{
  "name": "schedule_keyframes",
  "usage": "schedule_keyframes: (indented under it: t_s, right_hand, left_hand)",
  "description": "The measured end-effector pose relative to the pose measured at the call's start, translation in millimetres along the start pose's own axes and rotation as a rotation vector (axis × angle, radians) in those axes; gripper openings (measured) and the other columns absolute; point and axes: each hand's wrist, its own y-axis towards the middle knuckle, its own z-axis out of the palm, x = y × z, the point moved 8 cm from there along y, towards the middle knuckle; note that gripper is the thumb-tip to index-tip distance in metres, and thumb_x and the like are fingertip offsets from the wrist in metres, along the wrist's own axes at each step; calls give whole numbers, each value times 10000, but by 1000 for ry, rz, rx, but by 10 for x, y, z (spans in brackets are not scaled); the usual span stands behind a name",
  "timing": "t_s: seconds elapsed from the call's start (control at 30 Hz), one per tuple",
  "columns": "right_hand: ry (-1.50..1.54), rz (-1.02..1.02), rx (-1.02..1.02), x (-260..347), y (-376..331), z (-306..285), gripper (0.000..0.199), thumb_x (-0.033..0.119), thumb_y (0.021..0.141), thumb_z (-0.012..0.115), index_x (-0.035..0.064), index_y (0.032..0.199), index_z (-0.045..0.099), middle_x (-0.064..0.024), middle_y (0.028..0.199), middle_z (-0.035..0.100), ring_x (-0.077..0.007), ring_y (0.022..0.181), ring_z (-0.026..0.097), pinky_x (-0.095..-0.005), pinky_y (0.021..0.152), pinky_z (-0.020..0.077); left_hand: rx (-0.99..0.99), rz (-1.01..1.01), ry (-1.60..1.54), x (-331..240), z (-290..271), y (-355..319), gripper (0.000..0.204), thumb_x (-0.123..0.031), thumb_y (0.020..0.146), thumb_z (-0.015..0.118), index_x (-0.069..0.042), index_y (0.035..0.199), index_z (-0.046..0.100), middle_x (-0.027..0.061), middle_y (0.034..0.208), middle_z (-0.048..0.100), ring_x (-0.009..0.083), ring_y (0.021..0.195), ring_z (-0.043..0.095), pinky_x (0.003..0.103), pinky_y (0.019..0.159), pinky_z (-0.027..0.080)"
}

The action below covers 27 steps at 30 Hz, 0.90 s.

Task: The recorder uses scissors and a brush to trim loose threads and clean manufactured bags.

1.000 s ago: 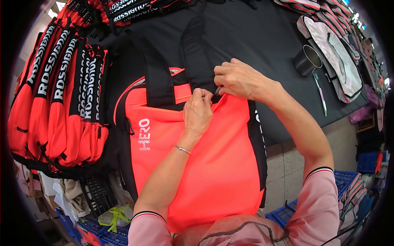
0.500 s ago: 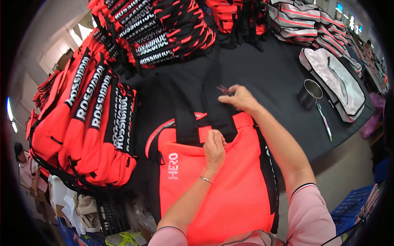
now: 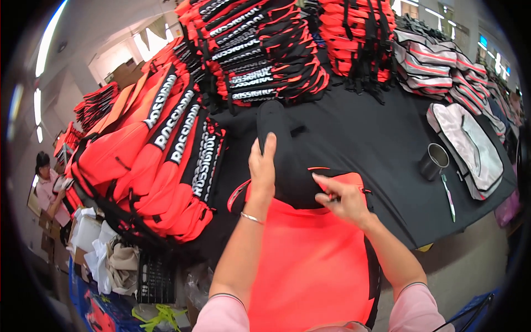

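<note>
A coral-red backpack (image 3: 315,254) with black sides lies before me on the black-covered table (image 3: 376,138). Its wide black shoulder straps (image 3: 276,124) extend away from me past the bag's top edge. My left hand (image 3: 262,170) is closed on the left side of a strap, thumb up against it. Over the top of the bag, at the right of the straps, is my right hand (image 3: 348,202). Its index finger points out to the left, while the other fingers curl round small dark thread snips (image 3: 333,197), mostly hidden in the palm.
Red and black backpacks (image 3: 149,166) are stacked at left, with taller piles (image 3: 249,55) behind. Grey-white bags (image 3: 426,63) fill the back right. Nearer are a metal cup (image 3: 433,161) and a toothbrush (image 3: 448,198). Another person (image 3: 48,188) stands far left.
My left hand has moved from the bag's upper front up onto a strap. My right hand has drawn back from the straps toward the bag's top edge. The view has shifted.
</note>
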Motion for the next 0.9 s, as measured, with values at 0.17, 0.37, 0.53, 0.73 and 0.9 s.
schedule_keyframes:
  t_s: [0.17, 0.37, 0.53, 0.73, 0.9]
  right_hand:
    - [8, -88, 195, 209, -332, 87, 381, 1, 825, 720, 43, 1198, 658, -79, 826, 678, -86, 665, 602, -247, 635, 504]
    - [498, 244, -151, 563, -367, -401, 285, 26, 840, 739, -17, 1103, 636, -41, 839, 676, -65, 744, 631, -200, 681, 524]
    - [444, 269, -160, 540, -587, -378, 206, 39, 853, 729, -29, 1030, 649, -23, 809, 667, -54, 749, 612, -203, 685, 509]
    - [721, 426, -33, 369, -652, -159, 147, 122, 875, 698, -19, 907, 669, -11, 786, 644, -69, 716, 593, -230, 630, 480]
    - [1025, 753, 73, 28, -840, 262, 238, 268, 854, 731, 36, 838, 679, -34, 752, 639, -98, 613, 579, -254, 506, 446]
  left_hand:
    - [54, -90, -68, -380, -139, -98, 319, -219, 927, 667, 44, 1090, 588, 28, 966, 622, 86, 852, 557, 246, 786, 478]
    - [650, -240, -11, -228, 523, -1620, 434, -151, 947, 631, -4, 1341, 525, 30, 1136, 633, 90, 1019, 577, 272, 895, 485]
    - [728, -186, 96, -291, 498, -1920, 503, -147, 893, 704, 10, 1332, 515, 30, 1144, 631, 102, 1048, 582, 286, 944, 476]
    - [644, 280, 427, -475, 455, -1880, 413, -49, 690, 825, -23, 1079, 689, 163, 1439, 380, 296, 1301, 383, 406, 1078, 362]
    - [645, 485, 582, -452, 478, -1972, 406, -18, 639, 840, -49, 1026, 723, 106, 1452, 476, 318, 1355, 373, 424, 1105, 337]
